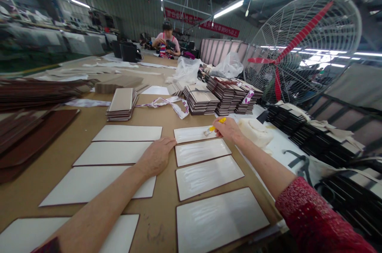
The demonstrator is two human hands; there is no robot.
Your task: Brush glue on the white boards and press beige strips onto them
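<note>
The far panel of the right-hand row lies on the brown tabletop, pale-faced and dark-edged, with wet-looking white streaks across it. At its right end is the right hand, fingers clenched round the yellow handle of a brush, whose bristles touch the panel's face. The left hand lies palm down at the far panel's left edge, fingers stretched out together and released, their tips by its near left corner; whether they press on it I cannot tell.

On the near side of the far panel, three streaked panels follow one after another, slightly apart. To its left, four plain panels form a second row, the left hand and forearm crossing over part of it. Farther left of the far panel, reddish-brown sheets lie piled.

Just behind the far panel stands a strapped bundle of boards, with taller board stacks behind and to the right; a patterned ribbon and a short stack are behind and to the left. Right of the far panel, past the right hand, sits a cream-coloured roll; farther right and behind stands a fan with red blades. Well beyond the panel, a co-worker holds a dark item.
</note>
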